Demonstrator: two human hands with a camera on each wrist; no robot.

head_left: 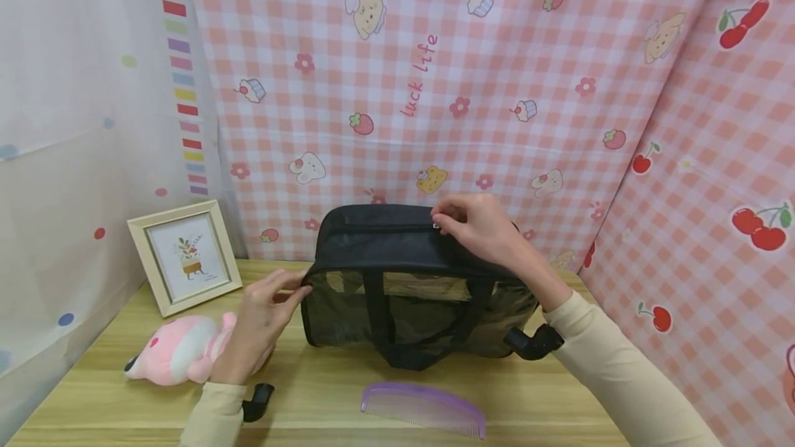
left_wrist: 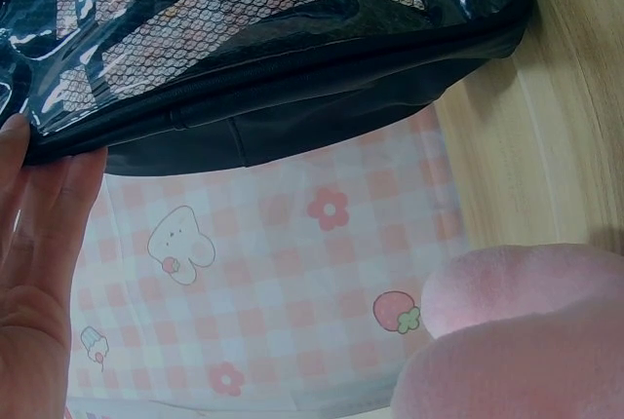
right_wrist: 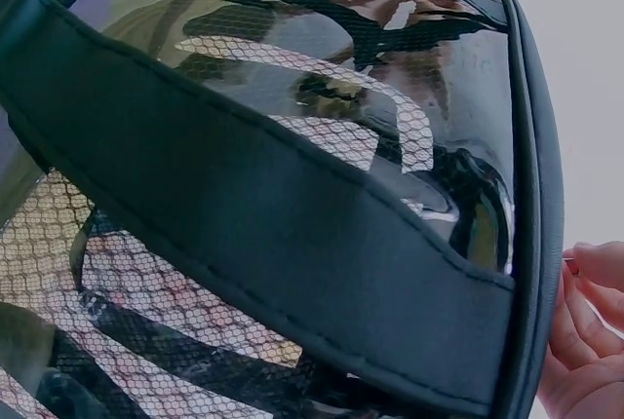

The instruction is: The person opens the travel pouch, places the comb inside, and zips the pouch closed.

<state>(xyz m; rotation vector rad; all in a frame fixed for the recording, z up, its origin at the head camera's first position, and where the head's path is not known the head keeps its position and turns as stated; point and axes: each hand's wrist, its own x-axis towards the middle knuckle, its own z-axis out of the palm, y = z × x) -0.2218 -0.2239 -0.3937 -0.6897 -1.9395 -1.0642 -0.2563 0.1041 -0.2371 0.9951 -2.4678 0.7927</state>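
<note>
Black fabric and clear plastic make up the bag (head_left: 335, 309), which stands upright with the wooden table (head_left: 310, 409) beneath it and the pink checked cloth (head_left: 397, 123) behind it. The right hand (head_left: 481, 230) pinches the small zip pull (head_left: 437, 225) on the bag's top, a little right of its middle, while the left hand (head_left: 266, 305) has thumb and fingers clamped on the bag's upper left edge. As far as I can judge, the zip work is part way — the pull seems to have one stretch of zip (head_left: 379, 229) on its left and another hidden under the hand. Whether the teeth to the left are joined or parted, and so which stretch is done and which is left, I cannot tell. Counted out, there are two hands, one bag and one zip pull; one handle (head_left: 404, 359) hanging at the bag's front; one purple comb (head_left: 428, 394) in front of the bag; one pink-and-white plush toy (head_left: 163, 354) to its left, partly covered by the left arm; one picture frame (head_left: 226, 247) left of the bag and farther back — and two black wrist mounts, one on each arm.
</note>
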